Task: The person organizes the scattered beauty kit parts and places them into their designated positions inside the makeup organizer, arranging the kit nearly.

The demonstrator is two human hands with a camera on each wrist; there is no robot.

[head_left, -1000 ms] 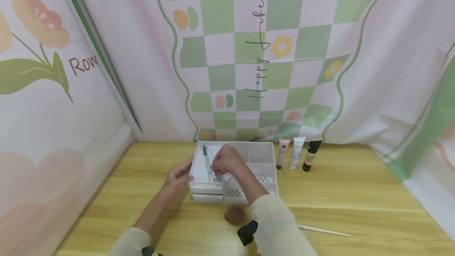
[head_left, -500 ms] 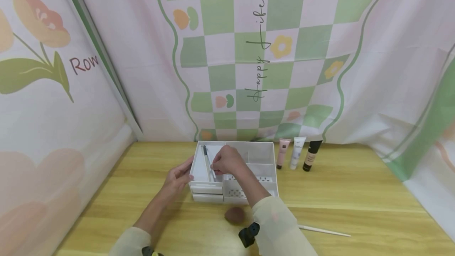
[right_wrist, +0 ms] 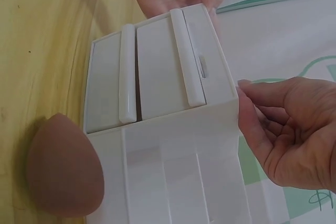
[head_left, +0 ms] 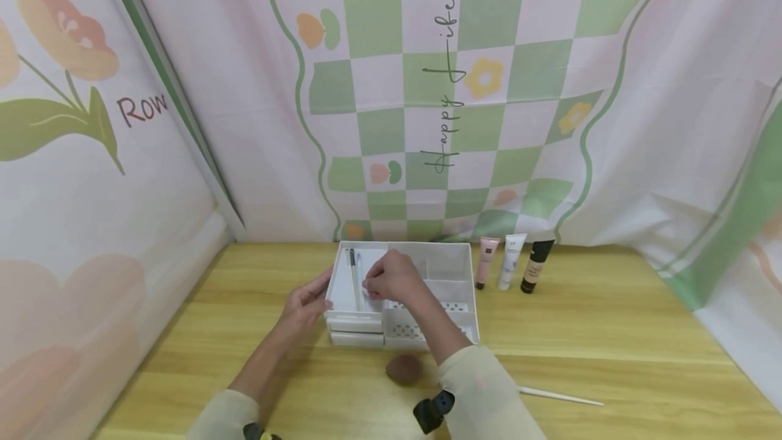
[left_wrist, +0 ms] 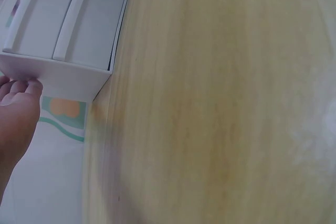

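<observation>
A white desktop organizer with open compartments and two small drawers stands against the back curtain. My left hand rests against its left side, thumb at the front corner; the left wrist view shows the fingertips on the side wall. In the top-left tray lie a slim dark-tipped stick and a pale slim stick beside it. My right hand reaches into this tray, thumb and forefinger together close beside the pale stick. I cannot tell whether they grip it; the right wrist view hides those fingertips behind the tray's edge.
A brown egg-shaped makeup sponge sits in front of the organizer. To its right lies a thin white stick. Pink, white and black-capped tubes stand right of the organizer. Printed curtains enclose the wooden table.
The pale stick has shifted from slanting toward my right fingers to lying nearly parallel with the dark-tipped one. My right forearm has moved slightly right; my left hand keeps its place.
</observation>
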